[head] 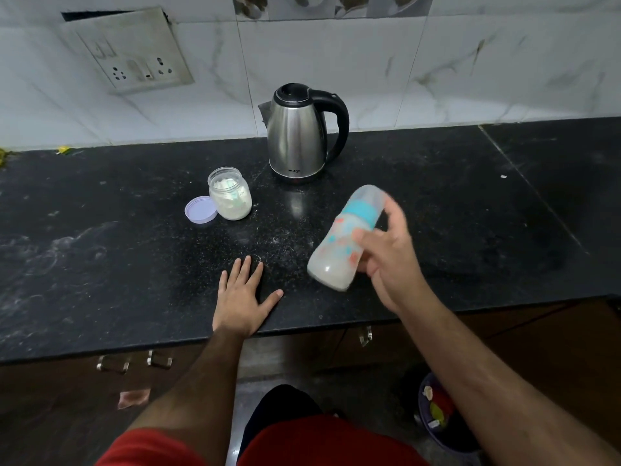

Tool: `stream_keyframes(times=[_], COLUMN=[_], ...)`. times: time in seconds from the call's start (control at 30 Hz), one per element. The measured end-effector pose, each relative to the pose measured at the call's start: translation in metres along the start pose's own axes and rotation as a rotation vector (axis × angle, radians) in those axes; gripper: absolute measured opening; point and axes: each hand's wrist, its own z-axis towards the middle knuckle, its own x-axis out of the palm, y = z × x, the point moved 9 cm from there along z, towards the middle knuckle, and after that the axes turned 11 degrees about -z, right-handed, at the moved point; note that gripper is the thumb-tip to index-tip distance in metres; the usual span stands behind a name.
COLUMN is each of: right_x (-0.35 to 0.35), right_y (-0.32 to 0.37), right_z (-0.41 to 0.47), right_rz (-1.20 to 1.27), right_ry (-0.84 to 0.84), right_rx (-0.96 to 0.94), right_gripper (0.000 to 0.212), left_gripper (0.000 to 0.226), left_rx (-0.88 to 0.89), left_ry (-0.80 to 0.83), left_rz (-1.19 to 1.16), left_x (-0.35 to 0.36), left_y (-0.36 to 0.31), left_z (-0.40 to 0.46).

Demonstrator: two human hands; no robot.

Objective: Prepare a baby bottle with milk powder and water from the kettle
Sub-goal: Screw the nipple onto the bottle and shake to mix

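The right hand grips the capped, tilted baby bottle above the worktop, probably to mix; the left hand lies flat near the front edge, fingers spread.

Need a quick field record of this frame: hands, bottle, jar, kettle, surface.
left hand: flat on the countertop, fingers spread, holds nothing
right hand: grips the baby bottle, raised above the counter
baby bottle: tilted, capped, blue collar, milky liquid in it, motion-blurred
powder jar: open, white powder inside
jar lid: lies beside the jar, on its left
kettle: upright near the wall, lid closed, right of the jar
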Motion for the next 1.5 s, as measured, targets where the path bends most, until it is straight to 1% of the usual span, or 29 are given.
stream_keyframes(times=[0.03,0.07,0.1,0.17,0.23,0.27,0.37,0.4,0.43,0.5,0.53,0.57,0.6,0.7,0.73,0.77,0.83,0.87,0.9,0.93,1.03,1.07,1.1,1.17,1.23,1.27,1.37,1.4,1.5], right_x=[0.007,0.007,0.002,-0.015,-0.019,-0.014,0.011,0.011,0.007,-0.011,-0.016,-0.016,-0.011,0.015,0.016,0.011,-0.005,-0.009,-0.008,-0.002,0.022,0.023,0.018,0.002,-0.003,0.0,0.02,0.018,-0.01], right_y=[-0.003,-0.003,-0.001,0.003,0.004,0.002,-0.005,-0.003,0.0,0.005,0.006,0.006,0.004,-0.004,-0.002,0.001,0.008,0.01,0.01,0.008,-0.003,-0.002,0.001,0.006,0.004,0.001,-0.007,-0.004,0.006], right_z=[-0.004,-0.006,-0.003,0.004,0.006,0.004,-0.009,-0.009,-0.006,0.003,0.006,0.006,0.005,-0.01,-0.011,-0.008,0.002,0.005,0.006,0.004,-0.01,-0.011,-0.009,0.0,0.002,0.0,-0.013,-0.012,0.004], right_rz=[-0.028,-0.032,-0.011,0.075,0.113,0.089,-0.034,-0.043,-0.022,0.08,0.122,0.123,0.087,-0.058,-0.059,-0.031,0.062,0.091,0.088,0.057,-0.064,-0.066,-0.042,0.045,0.078,0.044,-0.083,-0.077,0.101], right_ry=[0.057,0.069,0.031,-0.116,-0.169,-0.136,0.086,0.102,0.062,-0.095,-0.143,-0.151,-0.116,0.11,0.122,0.081,-0.062,-0.105,-0.108,-0.071,0.128,0.137,0.098,-0.042,-0.102,-0.075,0.129,0.125,-0.094], right_rx=[0.011,0.006,-0.006,-0.019,-0.024,-0.017,0.021,0.015,0.002,-0.008,-0.011,-0.011,-0.005,0.03,0.022,0.009,-0.01,-0.016,-0.016,-0.008,0.041,0.035,0.021,-0.001,0.001,0.014,0.063,0.054,0.022], right_gripper=[0.082,0.082,0.081,0.077,0.077,0.078,0.082,0.081,0.079,0.075,0.074,0.075,0.075,0.08,0.08,0.079,0.075,0.073,0.073,0.073,0.08,0.081,0.08,0.074,0.073,0.074,0.079,0.078,0.074], left_gripper=[0.092,0.092,0.092,0.092,0.092,0.092,0.091,0.091,0.091,0.092,0.092,0.091,0.091,0.089,0.088,0.088,0.089,0.089,0.089,0.089,0.091,0.091,0.092,0.091,0.091,0.09,0.091,0.092,0.092], left_rx=[0.0,0.001,0.001,0.0,-0.002,-0.003,-0.003,-0.002,-0.002,-0.002,-0.003,-0.003,-0.003,-0.005,-0.005,-0.006,-0.004,-0.003,-0.002,-0.003,-0.002,-0.001,-0.001,-0.003,-0.001,0.0,-0.001,-0.001,0.0], left_ry=[0.001,0.0,-0.001,0.003,0.005,0.006,0.002,-0.001,-0.001,0.004,0.006,0.008,0.009,0.01,0.01,0.011,0.014,0.011,0.007,0.003,0.003,0.003,0.002,0.002,-0.003,-0.005,-0.001,0.0,0.003], left_rz=[0.0,0.0,0.0,-0.002,-0.002,0.0,-0.002,-0.004,-0.006,-0.006,-0.008,-0.012,-0.015,-0.004,0.002,0.005,0.001,-0.005,-0.01,-0.01,-0.002,-0.004,-0.006,-0.006,-0.009,-0.011,-0.01,-0.009,-0.017], left_x=[0.0,0.0,0.0,0.0,0.0,0.0,0.0,-0.001,-0.001,0.0,-0.001,-0.001,-0.001,-0.002,-0.002,-0.002,-0.001,-0.001,-0.001,-0.002,-0.001,0.0,0.0,0.001,0.001,0.0,0.001,0.001,0.001], left_y=[0.0,-0.001,-0.001,-0.002,-0.001,-0.001,-0.001,-0.002,-0.002,-0.002,-0.002,-0.002,-0.002,-0.002,-0.002,-0.003,-0.003,-0.003,-0.003,-0.002,-0.001,-0.001,0.0,0.001,0.001,0.001,0.0,0.0,-0.001], left_z=[0.0,0.0,-0.001,0.0,-0.001,-0.001,0.0,0.0,0.0,-0.001,-0.001,-0.002,-0.002,-0.001,-0.001,0.0,0.0,-0.001,-0.001,-0.001,0.0,0.0,0.0,0.0,-0.001,-0.001,0.0,0.0,0.0])
